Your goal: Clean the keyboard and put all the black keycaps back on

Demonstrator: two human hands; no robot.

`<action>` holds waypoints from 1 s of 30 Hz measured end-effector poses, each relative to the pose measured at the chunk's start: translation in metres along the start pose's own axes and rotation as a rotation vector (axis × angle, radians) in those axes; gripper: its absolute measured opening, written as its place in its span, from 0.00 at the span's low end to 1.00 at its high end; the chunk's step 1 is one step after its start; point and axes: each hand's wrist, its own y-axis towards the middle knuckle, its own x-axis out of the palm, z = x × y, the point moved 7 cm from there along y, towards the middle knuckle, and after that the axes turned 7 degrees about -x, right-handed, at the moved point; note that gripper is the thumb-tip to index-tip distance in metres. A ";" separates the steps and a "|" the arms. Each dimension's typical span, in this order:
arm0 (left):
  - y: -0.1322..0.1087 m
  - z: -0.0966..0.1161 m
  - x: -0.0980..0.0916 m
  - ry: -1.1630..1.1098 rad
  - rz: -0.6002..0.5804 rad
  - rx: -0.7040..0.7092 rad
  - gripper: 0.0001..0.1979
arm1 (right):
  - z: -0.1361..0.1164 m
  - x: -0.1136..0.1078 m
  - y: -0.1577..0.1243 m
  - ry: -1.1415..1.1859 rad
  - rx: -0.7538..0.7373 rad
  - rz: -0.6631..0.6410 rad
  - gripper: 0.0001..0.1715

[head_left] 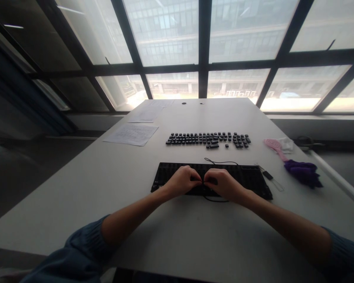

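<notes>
A black keyboard [250, 177] lies on the table in front of me, most of its keycaps off. Over its middle, my left hand [185, 179] and my right hand [220, 181] meet with fingertips almost touching. Each hand is closed in a pinch, and what the fingertips hold, if anything, is too small and dark to make out. Behind the keyboard, loose black keycaps [194, 138] stand in rows, with several longer ones near the middle. A thin black cable [216, 201] shows at the keyboard's front and back edges. To its right lies a wire keycap puller [267, 175] with a black handle.
On the right side of the table are a pink hairbrush [273, 145], a crumpled purple cloth [303, 173] and a clear plastic wrapper [286, 144]. Written paper sheets [131, 134] lie at the left. Large windows [171, 35] rise beyond the white table [76, 188].
</notes>
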 end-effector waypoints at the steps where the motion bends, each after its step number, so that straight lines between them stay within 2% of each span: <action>1: -0.001 0.002 0.000 0.021 0.016 0.025 0.05 | -0.001 0.001 0.000 -0.008 -0.017 0.001 0.07; 11: -0.015 0.002 0.002 0.024 0.136 0.107 0.04 | -0.006 0.002 -0.002 0.016 -0.058 -0.011 0.09; 25: -0.013 0.001 0.004 0.007 0.112 0.083 0.05 | -0.005 0.003 0.000 -0.001 -0.031 -0.024 0.09; 30: -0.014 0.002 0.004 0.001 0.121 0.093 0.05 | -0.009 0.005 0.000 -0.036 -0.094 -0.021 0.10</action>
